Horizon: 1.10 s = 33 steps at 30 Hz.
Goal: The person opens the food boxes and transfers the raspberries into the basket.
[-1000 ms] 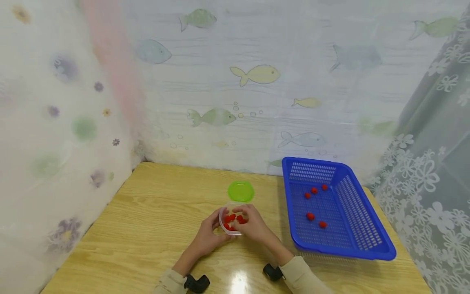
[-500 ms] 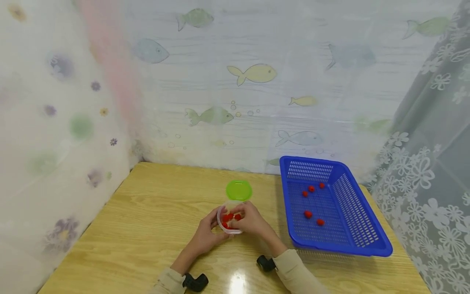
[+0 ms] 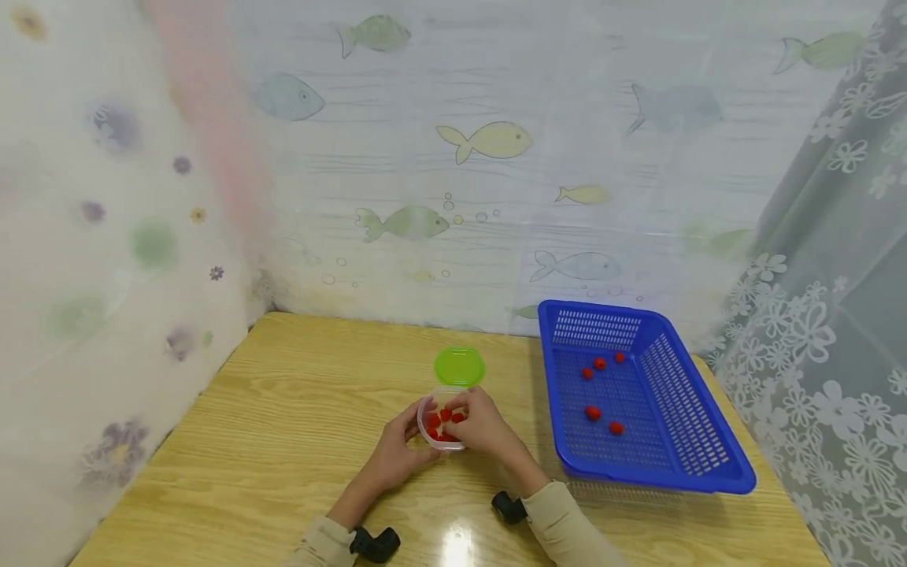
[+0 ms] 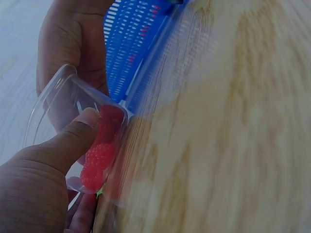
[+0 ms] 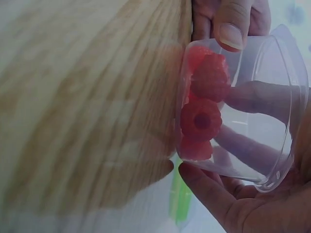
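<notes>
A clear plastic container (image 3: 425,439) with several red raspberries (image 5: 200,120) in its bottom stands on the wooden table. My left hand (image 3: 397,451) grips its left side, the thumb (image 4: 73,141) pressed on the near wall. My right hand (image 3: 485,425) reaches in from the right, and bent fingers (image 5: 260,97) touch the raspberries inside. Whether they pinch one is not clear through the plastic. Just behind the container lies a green lid (image 3: 460,367). To the right stands a blue mesh basket (image 3: 655,476) with several more raspberries (image 3: 593,413) spread over its floor.
The wooden table (image 3: 298,409) stretches out left of the hands. A curtain printed with fish (image 3: 496,142) hangs along its back edge, and a lace-flowered curtain (image 3: 836,409) is at the right. Black wrist devices (image 3: 375,545) sit at both cuffs.
The head view has shifted slightly, so everything sits a little further left. The right fingers stay inside the container with only small movement; the left hand keeps its hold.
</notes>
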Tool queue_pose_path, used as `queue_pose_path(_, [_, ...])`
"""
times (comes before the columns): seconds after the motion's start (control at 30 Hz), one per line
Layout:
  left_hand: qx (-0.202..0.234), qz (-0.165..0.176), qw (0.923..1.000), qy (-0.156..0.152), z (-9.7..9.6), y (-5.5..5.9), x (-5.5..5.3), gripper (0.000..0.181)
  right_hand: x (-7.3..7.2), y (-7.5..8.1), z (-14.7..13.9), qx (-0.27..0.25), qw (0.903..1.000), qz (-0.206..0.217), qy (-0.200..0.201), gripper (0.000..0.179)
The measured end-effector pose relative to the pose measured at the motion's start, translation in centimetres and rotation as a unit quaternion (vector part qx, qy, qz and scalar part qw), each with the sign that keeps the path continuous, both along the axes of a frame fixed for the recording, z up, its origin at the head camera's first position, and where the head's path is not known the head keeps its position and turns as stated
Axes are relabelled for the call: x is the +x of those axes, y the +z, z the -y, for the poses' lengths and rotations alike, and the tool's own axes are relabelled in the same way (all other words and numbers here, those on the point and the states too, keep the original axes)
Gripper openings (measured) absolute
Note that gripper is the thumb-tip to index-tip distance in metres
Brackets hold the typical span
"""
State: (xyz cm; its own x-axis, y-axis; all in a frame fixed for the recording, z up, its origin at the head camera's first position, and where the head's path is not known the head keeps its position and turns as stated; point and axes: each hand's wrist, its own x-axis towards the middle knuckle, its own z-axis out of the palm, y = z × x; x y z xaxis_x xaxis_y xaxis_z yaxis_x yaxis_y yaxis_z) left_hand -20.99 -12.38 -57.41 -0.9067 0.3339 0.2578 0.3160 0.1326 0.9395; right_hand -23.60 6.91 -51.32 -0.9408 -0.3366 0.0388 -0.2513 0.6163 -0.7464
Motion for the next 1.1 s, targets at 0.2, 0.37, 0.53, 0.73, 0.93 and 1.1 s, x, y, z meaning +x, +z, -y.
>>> queue_pose_path(0.2, [0.001,-0.001,1.0,-0.003,-0.09,-0.03,-0.08,0.085,0.02,0.26,0.11,0.012,0.9999,-0.001,-0.01,0.019])
queue_pose_path(0.37, [0.004,0.002,1.0,-0.004,-0.14,-0.01,-0.1,0.085,0.08,0.56,0.18,0.022,0.9995,-0.011,-0.019,0.019])
queue_pose_path(0.53, [0.004,0.007,1.0,-0.001,-0.24,0.2,0.08,0.086,0.12,0.61,0.2,0.032,0.9991,-0.013,-0.022,0.017])
queue_pose_path(0.73, [0.007,0.02,0.9998,0.002,-0.19,0.19,0.22,0.088,0.36,0.7,0.22,0.032,0.999,-0.025,-0.019,0.018])
queue_pose_path(0.93, [0.007,0.009,0.9999,0.0,-0.1,0.01,0.06,0.087,0.17,0.64,0.28,0.045,0.9981,-0.04,-0.01,0.023])
queue_pose_path(1.1, [0.003,0.006,1.0,0.004,-0.05,0.13,0.05,0.087,-0.12,0.54,0.36,0.055,0.9979,-0.034,-0.002,0.022])
